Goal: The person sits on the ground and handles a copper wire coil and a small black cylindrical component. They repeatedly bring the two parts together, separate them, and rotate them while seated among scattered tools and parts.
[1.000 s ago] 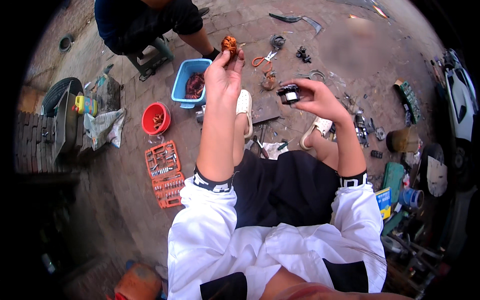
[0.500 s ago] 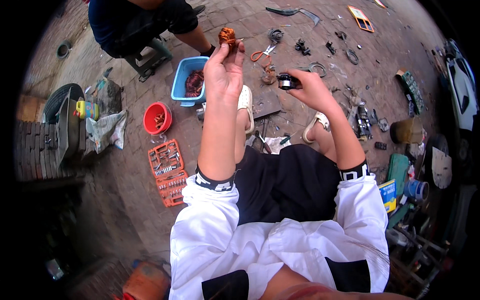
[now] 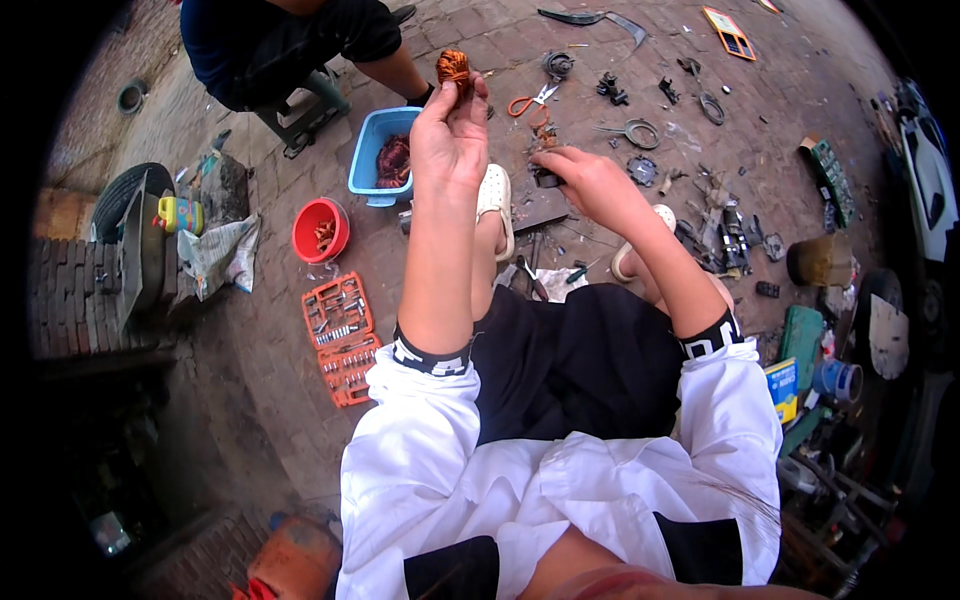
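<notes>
My left hand [image 3: 448, 145] is raised, its fingertips closed on a bundle of orange copper wire [image 3: 453, 66]. Lower and to the right, my right hand [image 3: 595, 185] points its fingers left, palm down, around a dark round metal part [image 3: 547, 178] that the hand partly covers. The two hands are apart. Just beyond the right hand's fingertips, orange-handled scissors [image 3: 532, 101] lie on the ground near some loose copper wire [image 3: 545, 132].
A blue basin [image 3: 378, 198] with dark copper wire and a red bucket [image 3: 321, 262] stand left, beside an orange socket set [image 3: 341, 335]. Another person [image 3: 290, 60] sits on a stool at far left. Metal parts [image 3: 732, 240] and a sickle [image 3: 600, 18] lie on the paving.
My right hand has moved left and turned palm down, so the metal part is more hidden. The left hand still holds the copper wire. The whole view has shifted slightly.
</notes>
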Tool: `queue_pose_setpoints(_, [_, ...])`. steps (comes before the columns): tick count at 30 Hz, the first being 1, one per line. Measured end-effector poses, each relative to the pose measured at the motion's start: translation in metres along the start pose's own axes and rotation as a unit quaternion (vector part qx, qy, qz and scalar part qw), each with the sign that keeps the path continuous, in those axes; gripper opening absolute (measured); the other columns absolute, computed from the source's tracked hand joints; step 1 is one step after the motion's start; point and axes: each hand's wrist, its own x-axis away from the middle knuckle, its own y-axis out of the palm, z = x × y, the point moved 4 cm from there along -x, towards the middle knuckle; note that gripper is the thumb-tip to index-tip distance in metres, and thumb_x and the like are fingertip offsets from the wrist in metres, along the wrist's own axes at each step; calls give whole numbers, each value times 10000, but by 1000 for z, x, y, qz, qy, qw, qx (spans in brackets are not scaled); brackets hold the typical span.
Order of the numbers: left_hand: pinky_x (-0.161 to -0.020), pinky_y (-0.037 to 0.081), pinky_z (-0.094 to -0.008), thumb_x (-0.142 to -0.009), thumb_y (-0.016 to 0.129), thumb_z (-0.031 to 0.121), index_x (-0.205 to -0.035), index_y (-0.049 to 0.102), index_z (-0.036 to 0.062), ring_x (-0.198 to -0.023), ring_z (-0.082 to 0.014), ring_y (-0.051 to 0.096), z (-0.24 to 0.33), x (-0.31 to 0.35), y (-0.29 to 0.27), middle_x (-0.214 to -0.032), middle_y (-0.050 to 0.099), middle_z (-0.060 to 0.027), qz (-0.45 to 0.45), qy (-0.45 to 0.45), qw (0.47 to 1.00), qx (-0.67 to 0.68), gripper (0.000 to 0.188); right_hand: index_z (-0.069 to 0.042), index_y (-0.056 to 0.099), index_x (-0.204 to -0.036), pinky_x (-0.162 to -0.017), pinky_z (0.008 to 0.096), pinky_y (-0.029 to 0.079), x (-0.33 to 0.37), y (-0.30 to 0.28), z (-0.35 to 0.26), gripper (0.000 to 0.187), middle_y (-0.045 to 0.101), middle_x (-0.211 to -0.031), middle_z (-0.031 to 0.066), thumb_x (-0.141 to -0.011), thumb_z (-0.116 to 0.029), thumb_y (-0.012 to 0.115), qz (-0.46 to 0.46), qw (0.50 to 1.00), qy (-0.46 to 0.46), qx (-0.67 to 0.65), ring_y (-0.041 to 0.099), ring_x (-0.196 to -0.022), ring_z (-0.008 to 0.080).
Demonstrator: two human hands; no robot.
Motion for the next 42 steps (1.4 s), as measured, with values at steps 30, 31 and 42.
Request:
queue_pose_setpoints(30, [-847, 531, -343, -888, 513, 6, -1083, 525, -105, -903, -262, 628, -44, 28, 25, -1024, 606, -178, -103, -49, 957, -267, 225, 25, 299, -1355, -889, 352, 478, 51, 12, 94, 672, 512, -1232, 179, -804, -120, 656, -211, 835, 315, -398, 558, -1085, 250])
queue_pose_setpoints(31, [-839, 534, -340, -887, 511, 2, -1083, 523, -112, -902, -264, 631, -52, 31, 27, -1024, 607, -185, -105, -57, 949, -291, 227, 23, 299, -1358, -920, 357, 455, 50, 17, 105, 683, 499, -1249, 184, -800, -133, 660, -211, 884, 271, -316, 531, -1123, 257])
queue_pose_setpoints(42, [-692, 570, -303, -859, 528, -35, -1061, 510, -118, -792, -244, 656, -68, 32, 25, -972, 611, -186, -80, -40, 918, -387, 219, 22, 518, -1141, -934, 309, 398, 13, 15, 44, 355, 586, -1104, 92, -867, -192, 591, -78, 850, 143, -501, 529, -1050, 169])
